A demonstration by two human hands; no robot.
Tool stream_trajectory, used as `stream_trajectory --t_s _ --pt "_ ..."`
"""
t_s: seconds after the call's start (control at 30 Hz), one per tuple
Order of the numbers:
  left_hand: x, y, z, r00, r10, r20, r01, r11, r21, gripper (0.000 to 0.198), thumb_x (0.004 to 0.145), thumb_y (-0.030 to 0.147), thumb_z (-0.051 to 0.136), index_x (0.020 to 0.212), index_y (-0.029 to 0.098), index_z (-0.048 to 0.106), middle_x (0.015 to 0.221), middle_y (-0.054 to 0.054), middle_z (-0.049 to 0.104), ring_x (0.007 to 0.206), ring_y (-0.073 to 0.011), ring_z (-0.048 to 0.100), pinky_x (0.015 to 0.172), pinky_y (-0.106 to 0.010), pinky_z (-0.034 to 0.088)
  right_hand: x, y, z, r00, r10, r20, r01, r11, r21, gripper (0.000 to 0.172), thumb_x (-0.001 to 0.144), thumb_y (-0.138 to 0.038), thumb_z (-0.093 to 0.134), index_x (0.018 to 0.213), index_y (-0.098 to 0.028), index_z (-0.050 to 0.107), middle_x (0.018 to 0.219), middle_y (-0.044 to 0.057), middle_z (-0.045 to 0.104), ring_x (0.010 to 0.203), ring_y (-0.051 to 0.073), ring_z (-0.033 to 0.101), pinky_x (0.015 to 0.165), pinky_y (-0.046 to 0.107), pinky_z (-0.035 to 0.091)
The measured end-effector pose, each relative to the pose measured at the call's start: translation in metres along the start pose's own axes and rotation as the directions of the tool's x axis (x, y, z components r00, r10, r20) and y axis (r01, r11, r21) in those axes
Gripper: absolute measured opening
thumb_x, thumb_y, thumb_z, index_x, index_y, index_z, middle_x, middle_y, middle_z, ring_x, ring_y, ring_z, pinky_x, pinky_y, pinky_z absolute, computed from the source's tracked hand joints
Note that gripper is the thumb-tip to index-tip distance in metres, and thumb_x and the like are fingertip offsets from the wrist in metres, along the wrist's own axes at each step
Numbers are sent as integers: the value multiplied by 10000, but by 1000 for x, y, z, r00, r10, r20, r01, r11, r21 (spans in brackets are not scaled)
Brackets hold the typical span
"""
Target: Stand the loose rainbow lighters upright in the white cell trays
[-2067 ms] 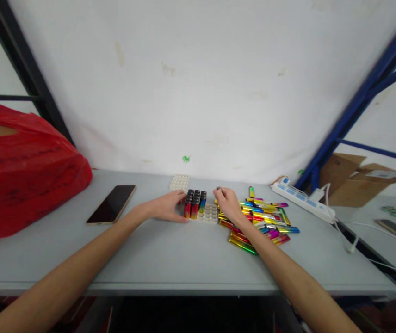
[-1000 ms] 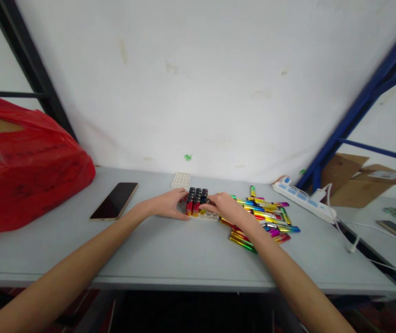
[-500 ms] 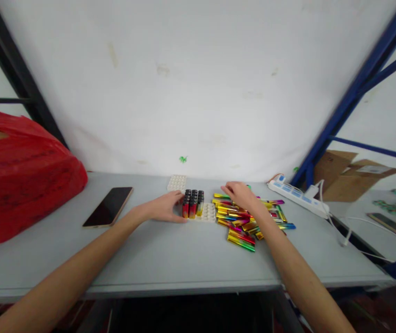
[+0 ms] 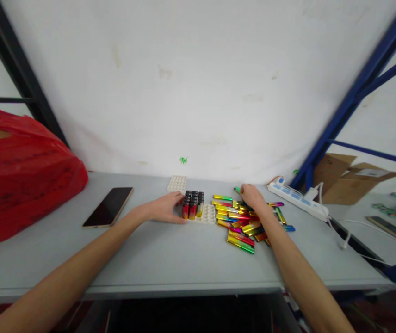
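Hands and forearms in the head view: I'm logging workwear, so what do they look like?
The left hand and right hand are ungloved. The left forearm and right forearm taper toward the wrists, with no sleeve, watch or bracelet showing. I can't tell about rings.

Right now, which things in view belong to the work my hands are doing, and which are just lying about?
Belongs to the work, apparently:
standing black-topped pieces, beside the left hand
front white tray, under them
loose shiny pieces, by the right hand
rear white tray, probably

Just lying about, it seems:
phone
red bag
power strip
cardboard box
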State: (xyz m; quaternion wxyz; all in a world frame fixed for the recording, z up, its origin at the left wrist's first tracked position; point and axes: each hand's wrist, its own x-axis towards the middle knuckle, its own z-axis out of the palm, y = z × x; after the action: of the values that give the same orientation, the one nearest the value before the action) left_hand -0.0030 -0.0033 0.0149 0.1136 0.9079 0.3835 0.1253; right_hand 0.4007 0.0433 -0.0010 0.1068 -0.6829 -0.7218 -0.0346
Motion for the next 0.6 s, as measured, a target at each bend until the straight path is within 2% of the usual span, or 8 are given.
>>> stream_trajectory --t_s 0.07,0.17,0.27,0.33,0.43,0.5,0.6 --pt "0 1 -1 1000 -6 10 6 1000 0 671 762 674 827 1205 198 660 1223 -129 692 1127 -353 676 1048 -456 546 2 -1 2 999 -4 -38 5 999 32 279 985 -65 532 1195 -122 707 1090 168 746 1026 255 701 916 321 495" --pt "0 3 -2 999 -25 20 25 1000 -3 654 751 653 841 1195 209 660 1225 -138 681 1130 -360 674 1057 -467 544 6 -2 0 994 -30 -105 38 997 70 415 933 -6 538 1318 -108 653 1178 181 716 1127 249 674 999 322 491" --pt "-1 4 -2 999 -22 31 23 1000 -11 657 768 648 829 1208 192 659 1230 -147 678 1148 -360 668 1064 -462 539 7 -6 -4 975 -66 -214 115 967 227 414 898 -32 548 1286 -133 651 1138 165 707 1131 262 665 1012 364 514" --pt "-1 4 -2 1000 -13 26 13 1000 -7 663 780 658 819 1217 187 659 1239 -147 680 1164 -363 666 1069 -464 537 5 -15 -7 974 -46 -224 147 876 459 334 890 -108 570 1212 -176 626 1012 99 709 963 241 692 895 366 559" --pt "-1 3 -2 1000 -9 20 9 1000 1 688 761 674 830 1225 194 662 1266 -152 680 1191 -374 666 1088 -462 531 -3 -37 -8 996 -30 -79 81 614 785 219 935 -291 560 1143 -235 522 914 9 691 653 165 638 635 293 525" --pt "-1 3 -1 999 -17 28 17 1000 -7 723 757 660 840 1257 173 654 1312 -173 670 1227 -379 656 1126 -460 511 -11 -57 -9 997 -73 -37 67 465 883 235 957 -426 556 1106 -260 484 853 -31 669 544 132 551 539 253 444" --pt "-1 4 -1 999 -27 28 27 1000 -14 766 766 630 844 1307 130 635 1353 -196 660 1260 -386 641 1162 -473 487 -24 -87 -11 986 -147 -74 129 408 904 376 968 -636 539 1017 -263 515 673 -81 540 503 122 442 514 235 360"
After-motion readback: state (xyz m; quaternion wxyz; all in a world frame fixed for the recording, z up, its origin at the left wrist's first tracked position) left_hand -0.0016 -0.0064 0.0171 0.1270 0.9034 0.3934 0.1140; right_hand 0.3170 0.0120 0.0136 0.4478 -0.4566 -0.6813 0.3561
